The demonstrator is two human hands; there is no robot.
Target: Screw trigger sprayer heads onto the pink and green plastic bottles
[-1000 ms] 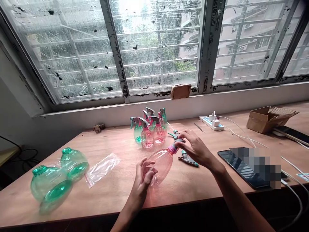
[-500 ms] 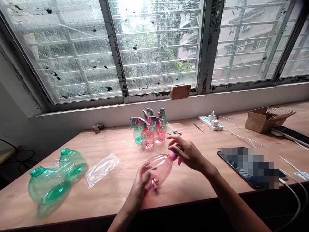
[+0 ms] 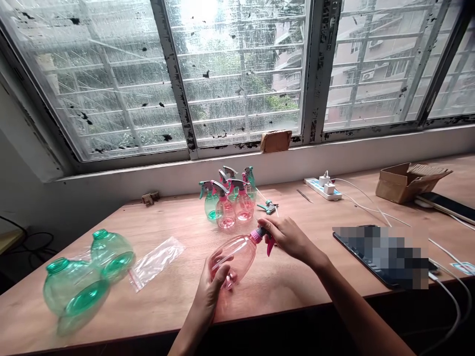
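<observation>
My left hand (image 3: 211, 287) is closed around the bottom of a clear pink spray bottle (image 3: 233, 257) that lies tilted just above the wooden table (image 3: 178, 296). At the bottle's neck, my right hand (image 3: 289, 237) pinches the pink and grey trigger sprayer head (image 3: 261, 235). Behind them stands a cluster of several finished pink and green spray bottles (image 3: 230, 200). A loose teal sprayer head (image 3: 269, 206) lies on the table beside the cluster.
Two empty green bottles (image 3: 85, 277) lie at the left beside a clear plastic bag (image 3: 156, 259). On the right are a dark tablet (image 3: 374, 252), a power strip (image 3: 322, 189) with white cables, and a cardboard box (image 3: 404, 183). A barred window runs along the back.
The pink bottle has shifted left and nearer me in my left hand. My right hand has followed, turning on the sprayer head. The sprayer piece that lay under my right hand is no longer in sight.
</observation>
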